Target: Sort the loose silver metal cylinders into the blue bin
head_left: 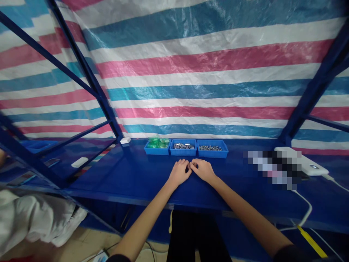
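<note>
My left hand [180, 172] rests on the blue tabletop [131, 174], its fingers loosely bent and a gap showing between thumb and forefinger. Beside it lies my right hand [204, 169], in much the same pose. The two hands meet at the thumbs, and I see nothing held in either. Just beyond them stand three blue bins in a row. The left bin [156, 151] has green, clear-looking plastic pieces [158, 142] in it. Grey metal cylindrical pieces [184, 146] lie in the middle bin [183, 152]. Small round metal parts [209, 148] fill the floor of the right bin [214, 154].
A white power bank [305, 162] with a cable lies at the right, beside a pixelated patch. A small white box [125, 140] sits at the back left. Blue frame posts [89, 80] flank the table. At far left, a person's pale clothing [35, 218] shows.
</note>
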The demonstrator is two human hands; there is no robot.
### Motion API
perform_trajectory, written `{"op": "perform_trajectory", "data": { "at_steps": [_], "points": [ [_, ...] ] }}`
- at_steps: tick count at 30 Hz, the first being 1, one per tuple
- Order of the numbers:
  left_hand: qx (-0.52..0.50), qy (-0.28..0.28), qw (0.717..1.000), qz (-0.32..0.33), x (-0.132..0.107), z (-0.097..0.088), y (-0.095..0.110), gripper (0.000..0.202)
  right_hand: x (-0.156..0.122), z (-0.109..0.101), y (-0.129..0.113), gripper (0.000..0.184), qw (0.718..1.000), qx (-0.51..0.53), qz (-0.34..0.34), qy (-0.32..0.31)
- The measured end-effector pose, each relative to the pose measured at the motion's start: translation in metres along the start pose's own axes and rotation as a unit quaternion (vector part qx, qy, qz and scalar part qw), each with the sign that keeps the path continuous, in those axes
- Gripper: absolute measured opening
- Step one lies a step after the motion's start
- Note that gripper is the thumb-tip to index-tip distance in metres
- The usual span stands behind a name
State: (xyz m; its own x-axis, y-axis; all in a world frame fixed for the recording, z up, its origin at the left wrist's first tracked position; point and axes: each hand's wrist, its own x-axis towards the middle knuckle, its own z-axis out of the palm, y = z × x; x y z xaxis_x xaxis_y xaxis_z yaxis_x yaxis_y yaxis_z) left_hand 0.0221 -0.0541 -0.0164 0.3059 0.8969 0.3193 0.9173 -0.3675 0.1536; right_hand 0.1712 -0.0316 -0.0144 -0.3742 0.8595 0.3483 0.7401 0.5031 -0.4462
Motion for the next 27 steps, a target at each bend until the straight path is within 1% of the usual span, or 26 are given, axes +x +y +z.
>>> {"op": "perform_trajectory", "data": {
  "at_steps": [2,4,5,6,7,9,11,13,15,16,17,18,19,21,22,24,25,27],
  "points": [
    [0.004,-0.001,1.000,-0.010,-0.001,-0.003,0.002,0.010,0.003,-0.009,0.011,0.023,0.996,0.029,0.000,0.089],
    [0.006,0.000,1.000,-0.022,-0.005,-0.005,0.008,0.010,0.005,-0.019,0.026,0.024,0.979,0.002,0.029,0.199],
    [0.005,0.000,1.000,-0.025,-0.007,-0.006,0.012,0.011,0.005,-0.024,0.034,0.027,0.969,-0.024,0.054,0.238],
    [0.001,0.000,1.000,-0.024,-0.011,-0.007,0.017,0.011,0.004,-0.028,0.042,0.030,0.963,-0.051,0.077,0.253],
    [-0.006,0.000,1.000,-0.020,-0.015,-0.008,0.023,0.011,0.002,-0.031,0.048,0.030,0.962,-0.079,0.089,0.246],
    [-0.031,0.002,1.000,0.001,-0.023,-0.010,0.036,0.012,-0.007,-0.035,0.053,0.028,0.966,-0.127,0.086,0.210],
    [-0.064,0.011,0.997,0.029,-0.031,-0.013,0.048,0.020,-0.022,-0.037,0.048,0.027,0.969,-0.150,0.064,0.184],
    [-0.088,0.039,0.994,0.051,-0.035,-0.017,0.057,0.032,-0.040,-0.039,0.037,0.028,0.974,-0.137,0.040,0.174],
    [-0.095,0.071,0.991,0.064,-0.036,-0.020,0.063,0.041,-0.058,-0.043,0.028,0.028,0.982,-0.088,0.007,0.166],
    [-0.093,0.082,0.990,0.070,-0.035,-0.021,0.065,0.044,-0.066,-0.046,0.026,0.027,0.984,-0.059,-0.006,0.170],
    [-0.090,0.088,0.989,0.079,-0.033,-0.021,0.067,0.046,-0.072,-0.050,0.026,0.026,0.981,-0.033,-0.005,0.193],
    [-0.086,0.089,0.988,0.090,-0.028,-0.021,0.070,0.048,-0.078,-0.053,0.029,0.026,0.973,-0.013,0.011,0.229],
    [-0.082,0.086,0.988,0.102,-0.023,-0.019,0.074,0.048,-0.082,-0.056,0.035,0.026,0.962,-0.001,0.043,0.269],
    [-0.075,0.080,0.988,0.113,-0.006,-0.013,0.085,0.047,-0.086,-0.060,0.051,0.037,0.941,0.009,0.128,0.314],
    [-0.073,0.078,0.989,0.107,0.005,-0.009,0.092,0.045,-0.087,-0.060,0.060,0.044,0.937,0.016,0.168,0.306],
    [-0.065,0.080,0.993,0.059,0.026,0.000,0.106,0.043,-0.087,-0.057,0.075,0.051,0.935,0.035,0.240,0.259],
    [-0.061,0.078,0.995,0.031,0.035,0.005,0.112,0.045,-0.087,-0.055,0.081,0.050,0.937,0.040,0.253,0.236],
    [-0.048,0.069,0.996,0.025,0.049,0.011,0.121,0.049,-0.089,-0.052,0.087,0.044,0.945,0.044,0.251,0.206]
  ]
}}
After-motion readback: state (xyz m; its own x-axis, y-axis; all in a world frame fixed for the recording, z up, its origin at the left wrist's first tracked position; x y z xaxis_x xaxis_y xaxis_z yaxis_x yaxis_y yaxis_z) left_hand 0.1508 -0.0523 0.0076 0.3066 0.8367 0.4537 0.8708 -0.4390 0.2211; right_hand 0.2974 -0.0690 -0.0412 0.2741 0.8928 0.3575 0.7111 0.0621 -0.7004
